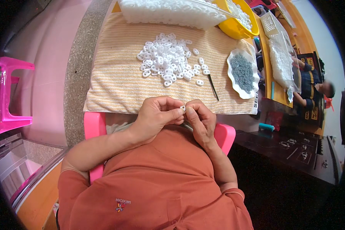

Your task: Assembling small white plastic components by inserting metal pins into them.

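Observation:
Both my hands meet at the near edge of the towel-covered table, just above my lap. Between the fingertips of my left hand (157, 114) is a small white plastic piece (183, 109) with round holes. My right hand (200, 118) pinches at the same piece from the other side, thumb and forefinger closed; whether it holds a further tiny part is hidden. Beyond them lies a heap of white oval two-holed plastic pieces (166, 57), with a few strays at its right. Right of the strays rests a thin black pointed tool (213, 88).
A scalloped white dish (234, 82) of small grey parts stands at the right edge of the striped towel (115, 76). A clear bin (172, 15) of white pieces and a yellow basin (234, 30) are at the back. A co-worker (314, 84) sits at far right. A pink stool (11, 92) stands left.

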Demonstrator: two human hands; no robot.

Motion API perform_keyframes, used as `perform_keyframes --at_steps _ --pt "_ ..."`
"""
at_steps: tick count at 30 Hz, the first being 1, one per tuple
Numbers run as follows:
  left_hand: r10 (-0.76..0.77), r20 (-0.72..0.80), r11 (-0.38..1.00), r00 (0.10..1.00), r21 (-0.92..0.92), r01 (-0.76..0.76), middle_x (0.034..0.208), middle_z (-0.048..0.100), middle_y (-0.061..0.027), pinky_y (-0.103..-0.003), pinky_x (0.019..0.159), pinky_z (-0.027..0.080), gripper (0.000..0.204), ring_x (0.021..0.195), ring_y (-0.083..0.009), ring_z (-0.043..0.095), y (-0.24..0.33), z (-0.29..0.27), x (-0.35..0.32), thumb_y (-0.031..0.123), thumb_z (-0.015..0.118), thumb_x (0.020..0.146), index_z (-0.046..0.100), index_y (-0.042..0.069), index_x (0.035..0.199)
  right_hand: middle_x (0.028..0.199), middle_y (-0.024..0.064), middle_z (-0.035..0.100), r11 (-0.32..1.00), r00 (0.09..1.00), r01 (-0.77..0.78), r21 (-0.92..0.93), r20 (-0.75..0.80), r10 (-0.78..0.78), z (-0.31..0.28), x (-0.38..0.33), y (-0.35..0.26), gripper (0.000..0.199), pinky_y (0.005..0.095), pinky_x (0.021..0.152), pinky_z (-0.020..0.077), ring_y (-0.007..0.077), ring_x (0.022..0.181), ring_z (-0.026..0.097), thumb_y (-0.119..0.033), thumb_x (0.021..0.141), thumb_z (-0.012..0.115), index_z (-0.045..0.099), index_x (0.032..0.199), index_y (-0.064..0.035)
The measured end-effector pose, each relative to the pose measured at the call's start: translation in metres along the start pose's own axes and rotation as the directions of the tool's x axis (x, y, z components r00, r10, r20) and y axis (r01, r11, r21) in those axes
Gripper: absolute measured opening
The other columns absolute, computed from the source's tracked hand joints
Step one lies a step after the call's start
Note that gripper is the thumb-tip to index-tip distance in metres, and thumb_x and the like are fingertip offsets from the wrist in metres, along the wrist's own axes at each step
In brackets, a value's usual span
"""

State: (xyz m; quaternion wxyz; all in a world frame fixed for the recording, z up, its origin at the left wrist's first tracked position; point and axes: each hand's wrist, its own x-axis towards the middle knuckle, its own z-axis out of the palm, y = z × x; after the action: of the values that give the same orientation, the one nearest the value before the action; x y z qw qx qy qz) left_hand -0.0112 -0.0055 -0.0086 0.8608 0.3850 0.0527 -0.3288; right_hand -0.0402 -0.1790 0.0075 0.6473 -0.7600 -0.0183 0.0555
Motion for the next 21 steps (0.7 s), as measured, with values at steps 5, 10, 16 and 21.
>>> perform_keyframes --at_steps 5,10,16,21 --pt "-0.001 -0.004 1.0 1.0 0.003 0.001 0.09 0.066 -0.0093 -0.025 0.072 0.057 0.017 0.076 -0.0143 0.065 0.0 0.001 -0.001 0.002 0.064 0.087 0.061 -0.004 0.102 0.086 0.0071 0.056 0.991 0.996 0.086 -0.099 -0.013 -0.088 0.0 0.001 0.002 0.016 0.0244 0.071 0.0448 0.0124 0.078 0.054 -0.009 0.094 0.055 0.057 0.084 0.0034" --pt "0.007 -0.023 0.999 1.0 0.046 -0.005 0.09 0.065 -0.0087 -0.024 0.072 0.056 0.018 0.077 -0.0122 0.064 -0.001 0.001 -0.001 0.003 0.063 0.087 0.06 -0.005 0.103 0.086 0.008 0.057 0.992 0.998 0.062 -0.112 -0.02 -0.065 -0.001 0.0 0.0 0.013 0.0256 0.072 0.0465 0.0137 0.079 0.057 -0.008 0.092 0.056 0.058 0.085 0.0034" --pt "-0.028 -0.031 0.999 0.999 0.018 0.029 0.092 0.065 -0.009 -0.025 0.072 0.057 0.019 0.078 -0.013 0.065 0.003 0.004 -0.003 0.003 0.063 0.088 0.059 -0.005 0.104 0.087 0.0068 0.058 0.993 0.998 0.061 -0.098 -0.014 -0.063 -0.005 0.002 0.002 0.012 0.0253 0.073 0.0477 0.0131 0.08 0.058 -0.006 0.091 0.056 0.059 0.084 0.0033" --pt "-0.034 -0.032 0.999 0.999 0.008 0.034 0.092 0.065 -0.0089 -0.025 0.073 0.057 0.019 0.078 -0.0133 0.065 0.003 0.003 -0.003 0.003 0.063 0.088 0.06 -0.005 0.104 0.09 0.0067 0.059 1.0 1.0 0.0 -0.031 0.0 0.0 -0.008 0.002 -0.006 0.012 0.0244 0.073 0.0481 0.0128 0.078 0.059 -0.006 0.091 0.055 0.061 0.086 0.0034"
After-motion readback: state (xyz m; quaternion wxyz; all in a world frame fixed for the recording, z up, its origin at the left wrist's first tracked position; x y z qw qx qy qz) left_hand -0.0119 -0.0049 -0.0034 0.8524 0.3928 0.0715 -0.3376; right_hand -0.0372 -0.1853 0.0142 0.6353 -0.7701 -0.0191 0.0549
